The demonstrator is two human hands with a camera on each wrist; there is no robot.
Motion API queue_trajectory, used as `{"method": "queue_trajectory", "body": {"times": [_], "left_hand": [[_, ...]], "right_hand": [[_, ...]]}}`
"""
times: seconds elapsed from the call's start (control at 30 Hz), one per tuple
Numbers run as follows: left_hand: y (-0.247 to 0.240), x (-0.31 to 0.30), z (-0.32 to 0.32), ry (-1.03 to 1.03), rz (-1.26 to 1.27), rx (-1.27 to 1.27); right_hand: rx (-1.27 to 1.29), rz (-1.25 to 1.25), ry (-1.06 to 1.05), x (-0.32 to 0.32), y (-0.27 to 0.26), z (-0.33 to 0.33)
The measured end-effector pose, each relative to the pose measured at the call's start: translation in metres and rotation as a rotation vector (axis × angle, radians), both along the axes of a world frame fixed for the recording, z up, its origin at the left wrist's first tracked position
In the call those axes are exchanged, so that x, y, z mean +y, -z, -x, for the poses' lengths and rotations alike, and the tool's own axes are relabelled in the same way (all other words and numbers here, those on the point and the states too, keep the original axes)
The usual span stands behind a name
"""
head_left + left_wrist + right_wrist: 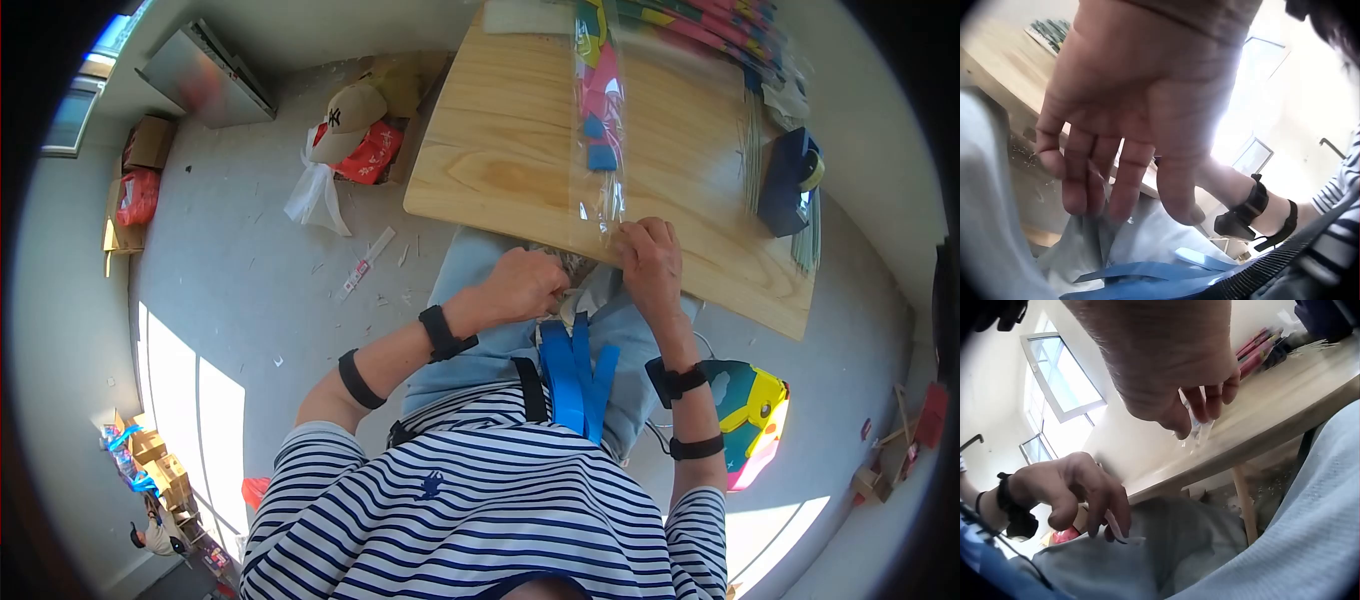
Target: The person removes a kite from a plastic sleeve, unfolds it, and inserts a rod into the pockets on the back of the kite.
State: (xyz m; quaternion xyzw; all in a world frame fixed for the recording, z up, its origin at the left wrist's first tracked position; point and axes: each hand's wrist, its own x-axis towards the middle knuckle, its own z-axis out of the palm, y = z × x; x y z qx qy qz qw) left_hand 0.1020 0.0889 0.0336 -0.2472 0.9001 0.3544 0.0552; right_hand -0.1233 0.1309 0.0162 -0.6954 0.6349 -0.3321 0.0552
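Observation:
On the wooden table (480,150) lies a clear plastic sleeve (598,195) with a folded pink, yellow and blue item (602,100) inside. My right hand (652,262) is at the table's near edge, fingertips pinching the sleeve's near end; the right wrist view shows crinkled clear film (1200,432) under those fingers. Over the lap, my left hand (522,286) has bent fingers. Between them sticks out a thin, pale strip (1114,526), like a bit of film. Blue strips (566,375) hang at the waist just below the hands.
More pink and yellow packaged items (715,25) lie at the table's far right. Beside them are thin sticks (752,150) and a dark blue box with a tape roll (785,185). A cap (352,108) and bags are on the left; a colourful bag (750,420) is at lower right.

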Motion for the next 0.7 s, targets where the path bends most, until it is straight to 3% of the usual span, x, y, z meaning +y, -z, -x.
{"method": "queue_trajectory", "body": {"times": [0.07, 0.13, 0.17, 0.23, 0.27, 0.33, 0.47, 0.57, 0.63, 0.67, 0.7], "left_hand": [[0.009, 0.003, 0.000, -0.001, 0.104, 0.103], [-0.013, 0.009, 0.007, -0.022, -0.229, -0.026], [-0.008, 0.009, 0.008, -0.018, -0.231, -0.030], [0.000, 0.006, 0.008, -0.195, -0.531, 0.261], [0.003, 0.004, 0.004, -0.197, -0.538, 0.257], [-0.006, -0.002, -0.002, -0.462, -1.071, 0.391], [-0.003, -0.004, -0.006, -0.551, -1.074, 0.436], [0.006, -0.003, -0.008, -0.560, -1.082, 0.461], [0.016, -0.006, -0.012, -0.546, -0.885, 0.488], [0.020, -0.007, -0.015, -0.542, -0.885, 0.488], [0.018, -0.008, -0.018, -0.571, -0.651, 0.396]], "right_hand": [[-0.035, -0.008, 0.050, 0.001, 0.013, 0.004], [-0.226, -0.115, 0.194, 0.003, 0.013, 0.002], [-0.230, -0.118, 0.198, 0.006, 0.013, 0.001], [-0.302, -0.106, 0.125, 0.012, 0.001, -0.007], [-0.306, -0.113, 0.126, 0.018, -0.004, -0.012], [-0.500, -0.254, 0.057, 0.029, -0.012, -0.021], [-0.801, -0.374, -0.053, 0.043, -0.008, -0.032], [-0.663, -0.440, -0.078, 0.048, -0.011, -0.035], [-0.356, -0.426, -0.067, 0.049, -0.002, -0.033], [-0.355, -0.424, -0.063, 0.053, 0.000, -0.033], [-0.128, -0.361, -0.110, 0.056, -0.004, -0.038]]}}
